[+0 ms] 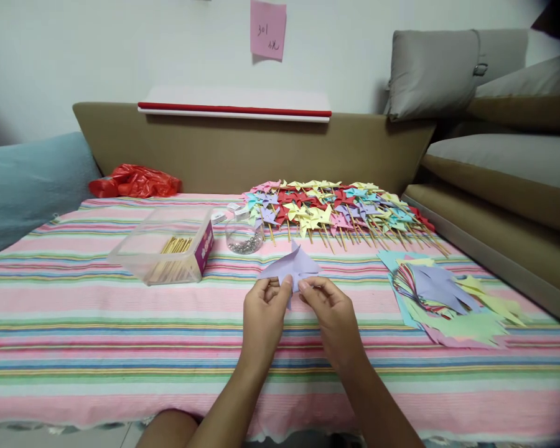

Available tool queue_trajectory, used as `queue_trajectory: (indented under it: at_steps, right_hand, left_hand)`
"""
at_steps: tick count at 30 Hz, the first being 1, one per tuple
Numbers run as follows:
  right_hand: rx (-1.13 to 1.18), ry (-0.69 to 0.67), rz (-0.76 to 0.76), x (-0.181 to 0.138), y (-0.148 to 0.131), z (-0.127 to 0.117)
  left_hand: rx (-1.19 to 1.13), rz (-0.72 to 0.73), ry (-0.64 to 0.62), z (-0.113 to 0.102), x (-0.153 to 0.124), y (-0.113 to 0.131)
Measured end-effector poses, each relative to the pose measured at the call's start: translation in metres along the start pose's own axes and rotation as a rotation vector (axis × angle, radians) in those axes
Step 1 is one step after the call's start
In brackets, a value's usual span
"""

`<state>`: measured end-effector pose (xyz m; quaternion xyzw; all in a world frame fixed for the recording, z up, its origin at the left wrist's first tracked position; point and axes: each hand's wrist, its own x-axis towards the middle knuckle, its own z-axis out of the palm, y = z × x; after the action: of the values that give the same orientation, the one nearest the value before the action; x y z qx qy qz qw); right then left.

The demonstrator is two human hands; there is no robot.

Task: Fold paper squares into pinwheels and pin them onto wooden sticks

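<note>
Pinching the purple paper [303,266] close to its middle, your left hand [264,305] and right hand [329,308] hold it straight ahead of you, over the striped cloth [177,348]. The fingers of both hands are closed on its near side, thumbs uppermost. One tip points up and away from you, toward the pinwheels [310,216]; others point left and right, and a narrow one pokes down toward you between your hands. Its longest visible span runs left to right; your fingers hide part of it. The clear box [135,258] sits to your left, the cut paper stack [443,289] to your right.
</note>
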<state>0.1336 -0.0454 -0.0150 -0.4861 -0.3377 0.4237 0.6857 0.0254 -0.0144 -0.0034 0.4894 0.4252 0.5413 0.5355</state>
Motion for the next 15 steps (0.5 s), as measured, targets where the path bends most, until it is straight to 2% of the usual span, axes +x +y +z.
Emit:
queue_trajectory:
  at_steps: [9, 15]
  right_hand:
    - [0.080, 0.103, 0.068, 0.0007, 0.0024, 0.0039]
    - [0.084, 0.115, 0.053, 0.0010, 0.0046, 0.0046]
  left_hand:
    - [-0.003, -0.019, -0.050, 0.0034, -0.0017, -0.0060]
    - [0.004, -0.027, -0.049, 0.0041, -0.0021, -0.0038]
